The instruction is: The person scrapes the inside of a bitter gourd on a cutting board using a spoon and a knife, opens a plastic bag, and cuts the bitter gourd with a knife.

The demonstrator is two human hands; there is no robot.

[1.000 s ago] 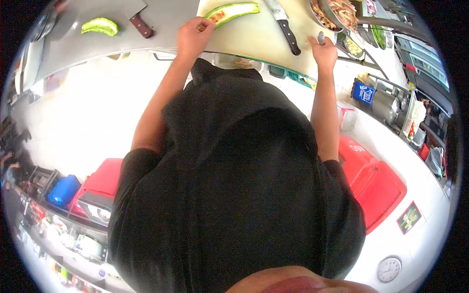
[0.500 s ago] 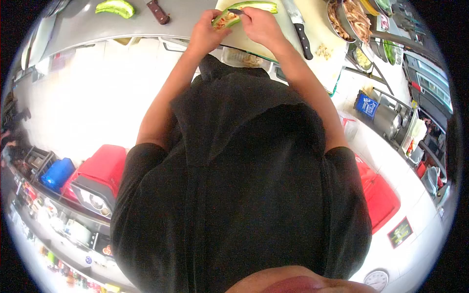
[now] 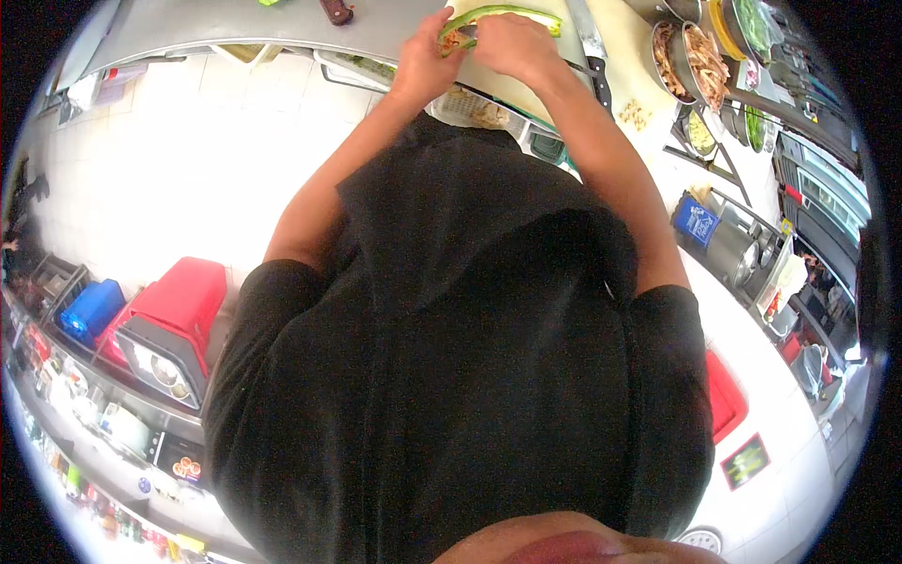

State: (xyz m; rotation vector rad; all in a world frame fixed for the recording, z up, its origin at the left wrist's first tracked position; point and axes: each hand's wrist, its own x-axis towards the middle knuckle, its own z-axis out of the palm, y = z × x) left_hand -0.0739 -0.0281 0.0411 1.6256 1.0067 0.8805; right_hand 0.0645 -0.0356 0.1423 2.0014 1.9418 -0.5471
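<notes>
My left hand [image 3: 427, 64] is closed around the near end of a halved long green vegetable [image 3: 536, 16], which looks like a bitter melon. Its cut face shows reddish seeds and pale pulp. Inside the hollow sits the tip of a small metal spoon [image 3: 467, 31], and my right hand [image 3: 515, 45] grips its handle, mostly hidden by the fingers. Below both hands lies a pale cutting board [image 3: 625, 47]. A knife with a black handle [image 3: 601, 85] rests on the board, to the right of my right hand.
Pale scraps [image 3: 635, 116] lie on the board's right side. Metal bowls of sliced food [image 3: 705, 66] stand farther right. A brown-handled tool [image 3: 336, 11] lies on the steel counter [image 3: 225, 23]. Under the counter edge is a white basket [image 3: 479, 108]. A red bin [image 3: 178, 301] stands behind at left.
The view has shifted, so counter and hands appear farther right and slightly higher. My right hand has turned over the vegetable, and the spoon tip has moved down into the hollow.
</notes>
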